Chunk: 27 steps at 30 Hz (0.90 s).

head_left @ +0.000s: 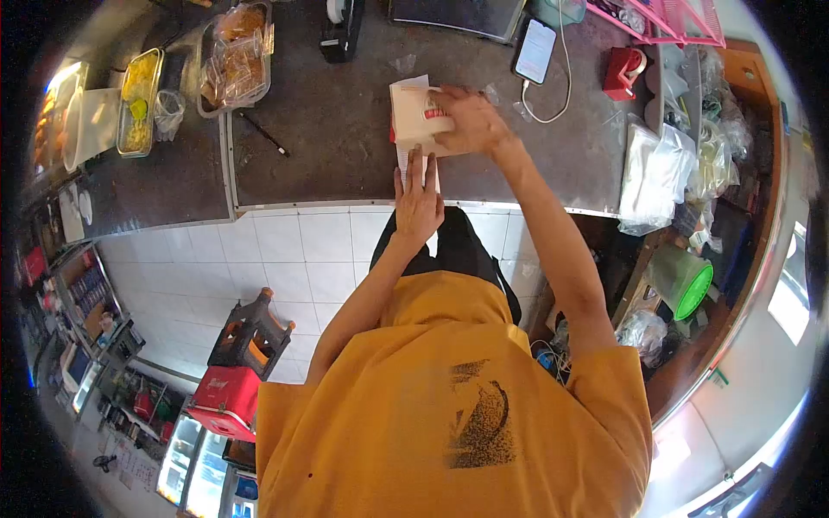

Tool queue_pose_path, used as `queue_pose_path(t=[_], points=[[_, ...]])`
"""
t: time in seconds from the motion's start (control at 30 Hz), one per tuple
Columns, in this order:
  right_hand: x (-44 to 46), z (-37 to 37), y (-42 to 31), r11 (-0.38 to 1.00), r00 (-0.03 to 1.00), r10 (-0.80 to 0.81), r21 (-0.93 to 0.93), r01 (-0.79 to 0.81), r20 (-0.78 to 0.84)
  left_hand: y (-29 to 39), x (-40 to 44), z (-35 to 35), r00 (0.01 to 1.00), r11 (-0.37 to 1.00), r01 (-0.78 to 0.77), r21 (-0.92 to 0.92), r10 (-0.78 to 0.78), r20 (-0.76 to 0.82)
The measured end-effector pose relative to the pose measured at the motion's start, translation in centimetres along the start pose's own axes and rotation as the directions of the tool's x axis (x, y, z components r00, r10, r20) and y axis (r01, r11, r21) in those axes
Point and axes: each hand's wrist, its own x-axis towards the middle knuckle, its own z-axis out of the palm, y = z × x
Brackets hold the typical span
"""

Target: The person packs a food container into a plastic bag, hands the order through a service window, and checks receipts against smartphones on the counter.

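Observation:
On the dark counter in front of me lies a cream paper carton [413,121] with red print, its shape partly covered by my hands. My right hand [473,123] is curled over the carton's right side, fingers at its top and thumb lower down. Below it, my left hand [418,204] rests with fingers stretched out and apart on a white printed paper strip [402,159] at the carton's lower edge. Something red shows along the carton's left edge. What lies under the right palm is hidden.
A charging phone [535,52], a red tape dispenser [623,72] and plastic bags [649,177] are to the right. A black tape dispenser [340,31], a pen [264,135] and food containers [235,65] are to the left. A black stool [250,335] stands on the floor.

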Motion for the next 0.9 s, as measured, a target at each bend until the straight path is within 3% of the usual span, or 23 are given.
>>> queue_pose_path(t=[0.07, 0.17, 0.27, 0.37, 0.43, 0.47, 0.57, 0.7, 0.8, 0.9], points=[[1.7, -1.0, 1.9, 0.981, 0.994, -0.056, 0.190, 0.038, 0.095, -0.3, -0.4, 0.5, 1.000, 0.997, -0.014, 0.071, 0.012, 0.025], [5.6, -3.0, 5.2, 0.965, 0.969, 0.034, 0.243, -0.096, 0.246, -0.3, -0.6, 0.2, 0.999, 0.996, -0.030, 0.086, 0.027, 0.041], [6.6, -6.5, 4.0, 0.932, 0.907, 0.108, 0.277, -0.235, 0.407, -0.3, -0.4, -0.1, 0.998, 0.997, -0.041, 0.069, 0.038, 0.047], [7.0, -7.0, 2.6, 0.978, 0.878, 0.161, 0.048, -0.204, 0.451, -0.7, -0.1, -0.6, 0.998, 0.998, -0.055, -0.032, 0.055, -0.008], [4.9, -3.6, 4.3, 0.999, 0.995, 0.024, -0.031, -0.021, 0.092, -1.1, 0.0, -0.9, 0.993, 0.989, -0.062, -0.133, 0.047, -0.108], [3.9, -2.6, 5.1, 0.994, 0.994, -0.072, -0.093, 0.064, -0.087, -1.5, 0.0, -1.0, 0.990, 0.987, -0.027, -0.158, 0.004, -0.142], [0.6, -3.3, 4.9, 0.997, 0.987, 0.078, 0.015, -0.077, -0.143, -3.3, -0.8, -0.8, 0.987, 0.976, 0.019, -0.219, -0.054, -0.152], [-2.9, -4.4, 5.0, 0.975, 0.993, 0.063, 0.221, -0.039, -0.103, -4.8, -2.4, 0.8, 0.999, 0.999, -0.012, 0.051, 0.009, 0.051], [-4.9, -5.6, 5.6, 0.974, 0.995, 0.014, 0.227, 0.008, -0.094, -4.8, -2.5, 0.7, 0.998, 0.999, 0.023, 0.049, -0.026, 0.056], [-6.7, -6.4, 6.4, 0.925, 0.991, 0.105, 0.373, -0.066, -0.086, -4.8, -2.6, 0.8, 0.999, 0.999, 0.021, 0.039, -0.022, 0.037]])
